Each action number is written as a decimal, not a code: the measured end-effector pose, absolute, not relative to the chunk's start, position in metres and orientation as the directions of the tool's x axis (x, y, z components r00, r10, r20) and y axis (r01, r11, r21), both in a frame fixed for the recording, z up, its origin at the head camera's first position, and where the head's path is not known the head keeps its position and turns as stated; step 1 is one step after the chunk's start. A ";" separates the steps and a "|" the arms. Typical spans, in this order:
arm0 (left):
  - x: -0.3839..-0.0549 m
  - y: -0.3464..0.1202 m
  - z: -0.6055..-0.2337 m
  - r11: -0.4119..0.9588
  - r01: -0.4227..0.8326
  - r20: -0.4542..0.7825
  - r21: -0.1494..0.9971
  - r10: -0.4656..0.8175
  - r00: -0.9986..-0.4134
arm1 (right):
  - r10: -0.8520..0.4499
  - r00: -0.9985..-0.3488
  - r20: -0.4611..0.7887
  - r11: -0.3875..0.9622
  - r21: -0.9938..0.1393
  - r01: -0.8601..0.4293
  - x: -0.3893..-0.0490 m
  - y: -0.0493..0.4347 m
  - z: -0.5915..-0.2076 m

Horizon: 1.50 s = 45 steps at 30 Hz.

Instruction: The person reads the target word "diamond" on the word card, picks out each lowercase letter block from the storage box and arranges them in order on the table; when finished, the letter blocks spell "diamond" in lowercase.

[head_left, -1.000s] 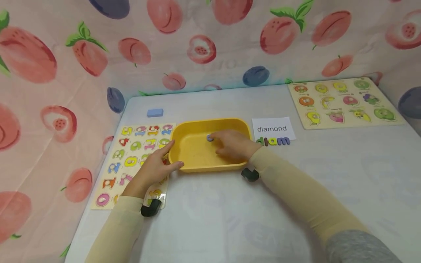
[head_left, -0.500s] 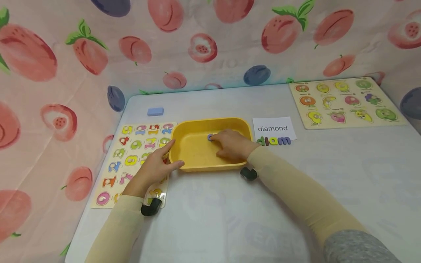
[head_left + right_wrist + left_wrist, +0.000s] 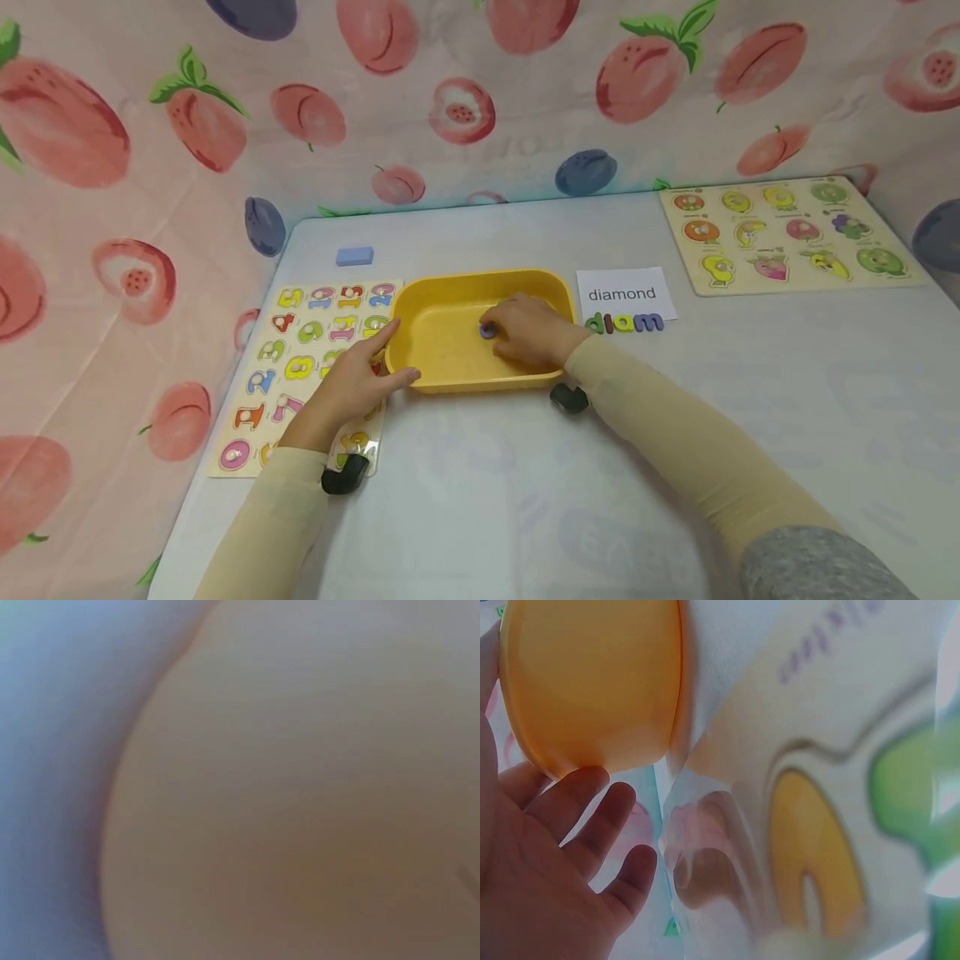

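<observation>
Inside the yellow tray (image 3: pixel 442 350), my right hand (image 3: pixel 532 329) pinches a small blue-purple letter o (image 3: pixel 487 332) between thumb and index finger. The letter is partly hidden by the fingertips. My left hand (image 3: pixel 356 379) rests against the tray's left end, its fingers spread, with the thumb at the front rim. In the left wrist view, the straight fingers of that hand touch the tray's outer wall (image 3: pixel 600 690). Blurred surfaces fill the right wrist view, where neither the fingers nor the letter can be made out.
Right of the tray lies a white card (image 3: pixel 626 292) reading "diamond", with colored letters d, i, a, m (image 3: pixel 624 322) along its lower edge. A number puzzle board (image 3: pixel 300 367) lies under my left hand. A fruit puzzle board (image 3: pixel 787 237) and a blue block (image 3: pixel 355 256) sit farther back.
The right fingers have curled and drawn the letter o slightly toward the tray's front, and the thumb has closed in on it. The left hand has stayed in place.
</observation>
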<state>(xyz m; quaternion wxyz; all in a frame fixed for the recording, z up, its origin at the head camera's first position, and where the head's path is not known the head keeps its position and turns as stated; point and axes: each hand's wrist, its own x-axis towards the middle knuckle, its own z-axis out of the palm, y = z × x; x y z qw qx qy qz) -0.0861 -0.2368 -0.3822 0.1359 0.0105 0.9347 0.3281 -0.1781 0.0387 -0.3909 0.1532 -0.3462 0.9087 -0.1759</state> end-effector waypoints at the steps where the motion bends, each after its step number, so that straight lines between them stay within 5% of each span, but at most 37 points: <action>1: -0.086 -0.237 -0.382 0.784 -0.071 -0.248 0.617 0.108 -0.963 | -0.686 -0.712 -0.149 0.693 -0.430 -0.578 -0.178 0.039 -0.391; 26: -0.085 -0.237 -0.380 0.794 -0.064 -0.248 0.605 0.112 -0.962 | -0.735 -0.666 -0.130 0.641 -0.457 -0.617 -0.177 0.040 -0.391; 45: -0.088 -0.239 -0.381 0.794 -0.046 -0.241 0.607 0.129 -0.962 | -0.704 -0.702 -0.104 0.624 -0.563 -0.542 -0.173 0.046 -0.376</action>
